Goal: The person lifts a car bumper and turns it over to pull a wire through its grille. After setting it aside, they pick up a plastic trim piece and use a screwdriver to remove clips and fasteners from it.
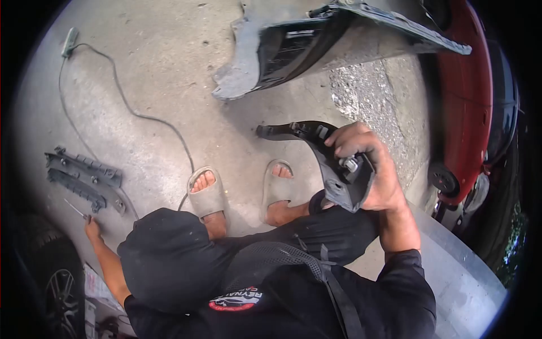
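Observation:
A curved black plastic part [339,164] with metal clips is raised over my knee, and my right hand [367,161] is wrapped round its outer end. Low at the left, my left hand [92,227] is closed on the handle of a thin screwdriver-like tool [75,209], whose shaft points up and left. Just beyond that tool, dark plastic brackets [84,175] lie on the concrete floor.
A large grey and black car panel [299,51] lies ahead. A cable [135,114] runs from a power strip [70,42] toward my sandals [206,192]. At the right stands a red car [466,90]; a wheel [62,291] is at lower left.

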